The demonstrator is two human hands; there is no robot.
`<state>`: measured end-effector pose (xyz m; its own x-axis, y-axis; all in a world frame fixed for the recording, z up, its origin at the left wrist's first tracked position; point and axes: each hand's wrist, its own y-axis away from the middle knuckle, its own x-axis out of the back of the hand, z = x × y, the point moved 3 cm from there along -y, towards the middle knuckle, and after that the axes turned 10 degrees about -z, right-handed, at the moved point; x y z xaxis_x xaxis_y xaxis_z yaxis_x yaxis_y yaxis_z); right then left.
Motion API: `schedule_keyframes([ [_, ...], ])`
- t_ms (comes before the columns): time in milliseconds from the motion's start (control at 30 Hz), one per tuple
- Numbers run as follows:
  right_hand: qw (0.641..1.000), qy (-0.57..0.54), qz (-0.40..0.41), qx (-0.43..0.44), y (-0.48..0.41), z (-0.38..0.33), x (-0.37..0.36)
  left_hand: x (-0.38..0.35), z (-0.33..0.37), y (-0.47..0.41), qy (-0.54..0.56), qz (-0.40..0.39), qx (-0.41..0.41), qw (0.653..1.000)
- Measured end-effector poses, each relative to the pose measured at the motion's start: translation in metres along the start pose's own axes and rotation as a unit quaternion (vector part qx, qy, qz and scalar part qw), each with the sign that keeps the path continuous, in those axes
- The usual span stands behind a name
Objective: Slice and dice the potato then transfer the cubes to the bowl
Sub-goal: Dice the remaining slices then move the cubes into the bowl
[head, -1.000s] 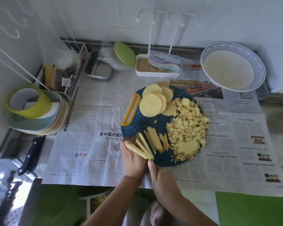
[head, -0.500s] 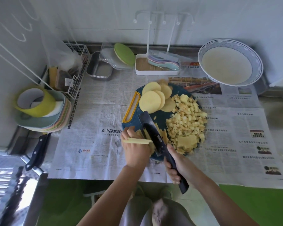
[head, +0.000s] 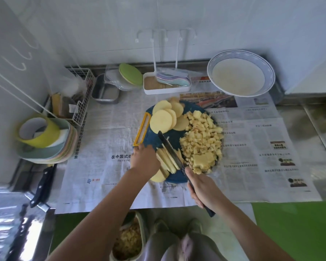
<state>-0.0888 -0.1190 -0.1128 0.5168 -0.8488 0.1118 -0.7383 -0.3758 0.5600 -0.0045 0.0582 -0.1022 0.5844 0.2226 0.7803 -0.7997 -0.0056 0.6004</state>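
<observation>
A dark blue round cutting board (head: 154,140) with a yellow handle lies on newspaper. Round potato slices (head: 163,120) are stacked at its far left. A heap of potato cubes (head: 202,140) covers its right side. Potato sticks (head: 167,161) lie at its near left. My left hand (head: 144,160) presses down on the sticks' left ends. My right hand (head: 203,189) grips a black-handled knife (head: 170,149), its blade lying along the right side of the sticks. A large white bowl (head: 241,80) with a blue rim stands at the back right.
A second black-handled knife (head: 42,187) lies at the left counter edge. Stacked plates with a yellow tape roll (head: 39,131) sit left. A wire basket (head: 81,102), metal tin (head: 105,91), lidded containers and a white tray (head: 167,85) line the back wall. A bin with scraps (head: 128,240) stands below.
My right hand took up the knife and brought its blade down beside the sticks. My left hand set down the strip it lifted and now holds the sticks flat.
</observation>
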Motion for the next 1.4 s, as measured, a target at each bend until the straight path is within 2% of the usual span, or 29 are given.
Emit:
schedule_keyframes([
  [67,0.999,0.023,0.024,0.014,0.001,0.0,-0.001,-0.005,-0.011,0.005,0.117,0.041,-0.013,0.992],
  [133,0.999,0.028,0.031,0.02,0.002,0.0,-0.006,-0.016,-0.018,0.014,0.223,0.093,-0.034,0.97],
  [300,0.997,0.045,0.057,0.017,-0.002,0.004,-0.026,-0.051,-0.026,0.027,0.332,0.168,-0.062,0.926],
  [367,0.994,0.083,0.068,0.026,-0.006,0.006,-0.035,-0.058,-0.027,0.028,0.343,0.19,-0.068,0.917],
  [500,0.994,0.088,0.065,0.02,-0.01,0.006,-0.043,-0.058,-0.024,0.027,0.34,0.225,-0.057,0.911],
  [700,0.998,0.021,0.049,0.03,-0.005,-0.005,-0.037,-0.053,-0.017,0.013,0.299,0.222,-0.044,0.927],
  [867,0.998,-0.007,0.043,0.04,0.001,-0.011,-0.03,-0.055,-0.017,0.007,0.339,0.231,-0.059,0.91],
  [1033,0.997,0.04,0.062,0.033,0.002,-0.008,-0.038,-0.063,-0.033,0.008,0.328,0.275,-0.054,0.902],
  [1200,0.989,0.1,0.097,0.051,0.004,0.002,-0.056,-0.073,-0.04,0.004,0.337,0.254,-0.061,0.905],
  [1400,0.985,0.139,0.097,0.037,0.005,0.002,-0.069,-0.081,-0.034,0.005,0.358,0.298,-0.074,0.882],
])
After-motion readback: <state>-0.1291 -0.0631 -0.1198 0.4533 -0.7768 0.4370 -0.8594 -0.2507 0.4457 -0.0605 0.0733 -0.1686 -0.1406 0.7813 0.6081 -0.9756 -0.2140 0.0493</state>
